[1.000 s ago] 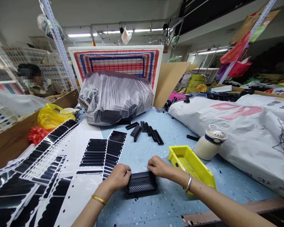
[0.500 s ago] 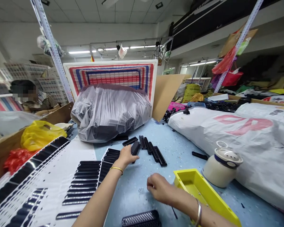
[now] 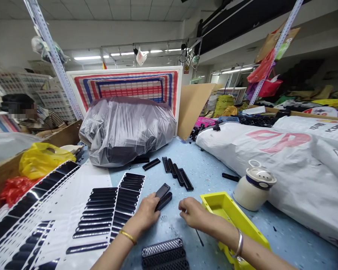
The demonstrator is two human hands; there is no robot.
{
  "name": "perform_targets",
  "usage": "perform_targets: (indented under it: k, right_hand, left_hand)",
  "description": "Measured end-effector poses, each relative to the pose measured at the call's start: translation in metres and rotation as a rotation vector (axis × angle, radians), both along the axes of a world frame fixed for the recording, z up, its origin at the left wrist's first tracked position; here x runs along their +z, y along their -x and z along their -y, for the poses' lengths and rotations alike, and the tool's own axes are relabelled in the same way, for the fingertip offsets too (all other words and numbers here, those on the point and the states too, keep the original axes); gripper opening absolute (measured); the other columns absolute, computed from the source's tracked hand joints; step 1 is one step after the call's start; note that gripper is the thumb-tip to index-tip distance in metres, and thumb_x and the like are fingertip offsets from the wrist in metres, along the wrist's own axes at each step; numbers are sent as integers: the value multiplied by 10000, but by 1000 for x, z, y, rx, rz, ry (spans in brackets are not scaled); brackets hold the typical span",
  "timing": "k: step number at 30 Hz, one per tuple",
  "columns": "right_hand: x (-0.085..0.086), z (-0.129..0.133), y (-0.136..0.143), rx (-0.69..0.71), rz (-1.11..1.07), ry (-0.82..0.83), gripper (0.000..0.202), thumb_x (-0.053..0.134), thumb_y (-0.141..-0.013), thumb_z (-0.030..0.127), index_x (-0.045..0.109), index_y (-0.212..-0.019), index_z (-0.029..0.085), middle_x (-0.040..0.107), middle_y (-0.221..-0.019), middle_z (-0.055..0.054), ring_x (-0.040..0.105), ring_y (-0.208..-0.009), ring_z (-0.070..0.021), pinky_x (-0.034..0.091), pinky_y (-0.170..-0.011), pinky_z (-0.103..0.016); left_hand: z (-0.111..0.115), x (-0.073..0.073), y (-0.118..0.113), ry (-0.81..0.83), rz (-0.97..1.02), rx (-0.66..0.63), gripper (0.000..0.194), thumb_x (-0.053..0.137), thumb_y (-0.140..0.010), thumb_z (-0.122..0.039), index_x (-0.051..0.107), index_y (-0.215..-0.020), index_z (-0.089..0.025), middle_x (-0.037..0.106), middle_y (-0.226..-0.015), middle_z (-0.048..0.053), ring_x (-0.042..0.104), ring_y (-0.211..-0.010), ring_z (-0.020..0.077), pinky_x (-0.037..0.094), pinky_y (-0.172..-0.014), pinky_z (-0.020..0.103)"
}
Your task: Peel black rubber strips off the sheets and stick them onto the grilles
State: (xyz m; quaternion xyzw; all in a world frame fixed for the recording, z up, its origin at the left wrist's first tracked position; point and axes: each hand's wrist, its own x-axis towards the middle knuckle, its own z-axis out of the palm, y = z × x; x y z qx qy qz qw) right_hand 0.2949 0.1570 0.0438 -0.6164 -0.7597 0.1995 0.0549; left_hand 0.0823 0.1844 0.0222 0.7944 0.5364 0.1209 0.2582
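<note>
My left hand (image 3: 148,210) is closed around a pair of long black plastic pieces (image 3: 163,195) with rounded ends, over the blue tabletop. One piece has a smooth face, the other a textured one. Curled fingers form my right hand (image 3: 193,214), beside the yellow tray; whether it holds anything small is hidden. Below it lies a thin black stick (image 3: 199,238). At the near edge, several black mesh-patterned pieces (image 3: 163,252) lie side by side. More black pieces (image 3: 177,172) lie in a loose row further back.
A yellow tray (image 3: 205,196) and a cream lidded bottle (image 3: 252,193) stand to the right, before a large white sack (image 3: 236,146). White sheets with black strips (image 3: 97,210) cover the left. A plastic-wrapped bundle (image 3: 126,127) sits behind. Another person (image 3: 42,122) is at far left.
My left hand has come back toward me, bringing black pieces from the middle of the table. The right hand stays near the tray. The view has shifted slightly, showing more mesh-patterned pieces.
</note>
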Motion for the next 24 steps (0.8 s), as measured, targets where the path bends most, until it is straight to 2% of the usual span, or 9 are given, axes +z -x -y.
perform_targets:
  k: [4, 6, 8, 11, 15, 17, 19, 21, 24]
  right_hand:
    - [-2, 2, 5, -25, -10, -58, 367, 615, -762, 163, 699, -1118, 158, 712, -1091, -152, 662, -1027, -296, 496, -867, -377]
    - [1, 7, 10, 9, -37, -121, 536, 616, -758, 143, 601, -1293, 138, 669, -1217, -173, 633, -1117, -300, 480, -950, -410]
    - [6, 13, 17, 85, -74, -194, 659, 599, -756, 107, 494, -1405, 140, 603, -1339, -174, 568, -1231, -292, 431, -1041, -432]
    - [15, 19, 27, 237, -93, -351, 707, 573, -735, 45, 454, -1427, 122, 542, -1410, -190, 500, -1309, -298, 404, -1083, -456]
    - [24, 23, 38, 343, -37, -408, 482, 535, -790, 32, 608, -1249, 160, 641, -1258, -160, 616, -1146, -277, 495, -969, -405]
    - [25, 26, 42, 352, -15, -357, 372, 519, -823, 46, 661, -1136, 188, 693, -1128, -116, 663, -1027, -235, 520, -884, -335]
    - [25, 29, 44, 346, 29, -296, 300, 536, -823, 74, 688, -1058, 178, 715, -1016, -106, 683, -933, -231, 523, -810, -309]
    - [21, 34, 45, 330, 87, -230, 237, 560, -816, 114, 712, -991, 158, 724, -942, -124, 689, -876, -255, 513, -763, -322]
    - [13, 38, 48, 318, 156, -123, 185, 596, -802, 181, 744, -908, 148, 743, -897, -152, 696, -846, -287, 488, -724, -332]
  left_hand:
    - [21, 11, 19, 23, 146, 103, 223, 645, -707, -127, 698, -907, -209, 694, -1110, 88, 556, -1179, 327, 392, -1031, 446]
    - [26, 16, 25, 59, 272, 149, 153, 612, -770, -205, 695, -897, -187, 702, -919, 81, 638, -979, 285, 485, -892, 402]
    - [31, 21, 29, 132, 416, 173, 253, 549, -839, -340, 686, -931, -149, 655, -738, 58, 642, -701, 219, 525, -649, 333]
    - [40, 25, 35, 260, 642, 176, 529, 520, -833, -563, 655, -1042, -97, 583, -634, 24, 541, -474, 147, 411, -416, 250]
    - [52, 26, 40, 438, 901, 149, 687, 612, -713, -692, 654, -1036, -87, 533, -570, -4, 474, -407, 112, 317, -367, 210]
    - [55, 24, 40, 437, 850, 158, 657, 487, -792, -703, 659, -987, -99, 522, -539, -8, 479, -401, 123, 321, -375, 217]
    - [54, 19, 40, 329, 648, 192, 620, 344, -872, -650, 661, -878, -118, 510, -522, -7, 504, -425, 141, 347, -410, 234]
    - [52, 13, 41, 194, 431, 217, 526, 367, -881, -564, 626, -687, -149, 477, -507, -14, 533, -495, 156, 372, -484, 250]
    - [49, 6, 44, 80, 250, 199, 422, 498, -831, -405, 507, -473, -183, 461, -494, -9, 562, -617, 181, 380, -613, 275]
